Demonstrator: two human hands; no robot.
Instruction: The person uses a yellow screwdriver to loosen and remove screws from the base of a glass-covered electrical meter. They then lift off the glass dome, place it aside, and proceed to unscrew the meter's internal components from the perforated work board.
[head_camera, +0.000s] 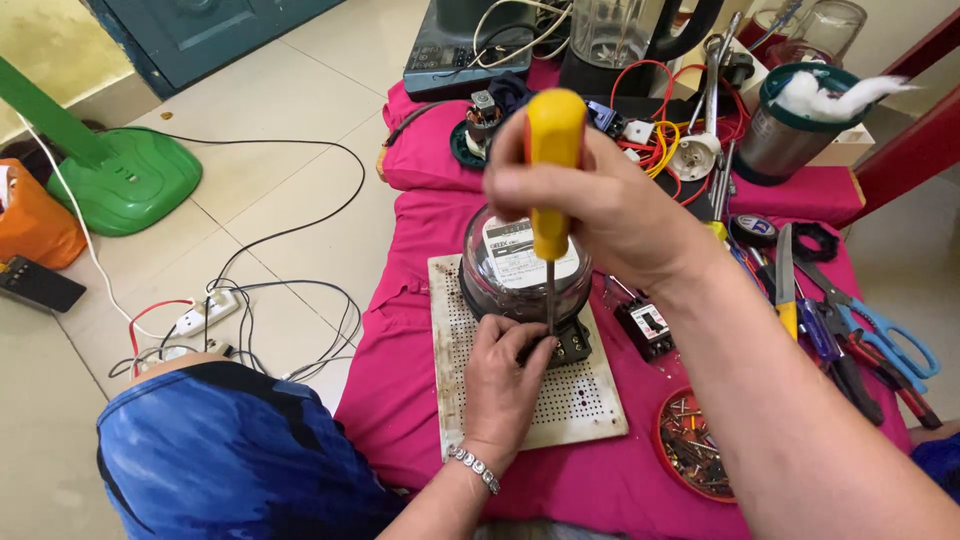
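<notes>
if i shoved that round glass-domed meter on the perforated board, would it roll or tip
Probably neither. The meter sits on a dark base on the perforated board, so it would likely slide, board and all, over the pink cloth. Its clear dome looks fragile. The left hand steadies it.

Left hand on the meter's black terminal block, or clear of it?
Touching. In the head view the left hand has its fingers curled onto the black terminal block beside the screwdriver shaft, with no gap showing.
</notes>
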